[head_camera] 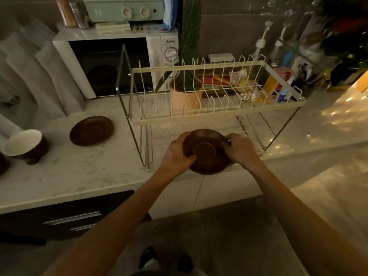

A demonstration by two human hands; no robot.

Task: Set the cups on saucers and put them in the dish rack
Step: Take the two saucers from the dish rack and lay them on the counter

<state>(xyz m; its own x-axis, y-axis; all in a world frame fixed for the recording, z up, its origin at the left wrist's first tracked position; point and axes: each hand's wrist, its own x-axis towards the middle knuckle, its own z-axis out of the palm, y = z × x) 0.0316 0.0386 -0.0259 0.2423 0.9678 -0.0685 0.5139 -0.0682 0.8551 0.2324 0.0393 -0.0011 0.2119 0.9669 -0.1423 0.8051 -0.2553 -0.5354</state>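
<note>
Head view: at frame centre, my left hand [177, 154] and right hand [240, 149] were both clamped on opposite rims of one brown saucer [206, 151], held at the dish rack [217, 116] lower tier. At left, a second saucer [91, 130] lay on the counter [79, 168] near a tilted cup [24, 143].

Open marble counter [83, 172] left of the dish rack [217, 116], second saucer [91, 130] and tipped cup [24, 143] on it, rack's upper tier overhanging the lower shelf, microwave [111, 64] and potted cactus [187, 90] crowding behind.
</note>
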